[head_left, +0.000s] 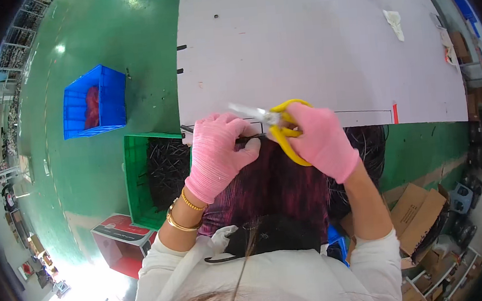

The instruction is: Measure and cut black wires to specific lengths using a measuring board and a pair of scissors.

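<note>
The scissors (273,118) have shiny metal blades (247,111) and smooth plastic handles (283,145); the gloves (213,155) are ribbed cloth.

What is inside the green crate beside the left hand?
Thin black pieces lie heaped in the green crate. The left hand hides part of its right side; whatever lies beneath the heap is covered.
</note>
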The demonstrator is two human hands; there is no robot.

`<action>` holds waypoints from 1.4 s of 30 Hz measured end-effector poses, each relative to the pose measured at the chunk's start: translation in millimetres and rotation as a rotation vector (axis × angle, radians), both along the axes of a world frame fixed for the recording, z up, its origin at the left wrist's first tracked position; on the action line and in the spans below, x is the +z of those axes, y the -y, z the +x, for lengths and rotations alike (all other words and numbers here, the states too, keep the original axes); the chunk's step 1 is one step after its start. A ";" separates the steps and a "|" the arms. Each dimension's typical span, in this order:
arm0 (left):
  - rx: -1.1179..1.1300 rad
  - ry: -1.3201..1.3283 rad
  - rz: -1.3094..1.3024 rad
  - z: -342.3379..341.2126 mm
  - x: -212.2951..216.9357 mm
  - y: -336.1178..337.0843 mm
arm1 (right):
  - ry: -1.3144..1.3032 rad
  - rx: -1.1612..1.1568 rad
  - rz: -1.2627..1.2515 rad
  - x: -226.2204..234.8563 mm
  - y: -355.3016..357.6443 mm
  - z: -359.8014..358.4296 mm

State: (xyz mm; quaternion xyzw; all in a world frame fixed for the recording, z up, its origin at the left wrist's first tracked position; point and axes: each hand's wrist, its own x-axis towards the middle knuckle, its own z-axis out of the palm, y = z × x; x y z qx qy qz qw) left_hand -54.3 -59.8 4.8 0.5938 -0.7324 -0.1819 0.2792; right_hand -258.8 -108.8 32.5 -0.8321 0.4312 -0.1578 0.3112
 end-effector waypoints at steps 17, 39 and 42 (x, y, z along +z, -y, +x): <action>-0.048 -0.342 0.340 7.3 35.1 -33.1 | 0.622 -0.400 1.083 -49.8 -159.8 14.5; -0.018 -0.433 0.551 15.7 40.7 -30.9 | 0.623 -0.453 0.866 -56.6 -169.2 29.3; -0.023 -0.443 0.588 17.4 38.6 -31.2 | 0.623 -0.435 0.943 -54.7 -169.3 24.5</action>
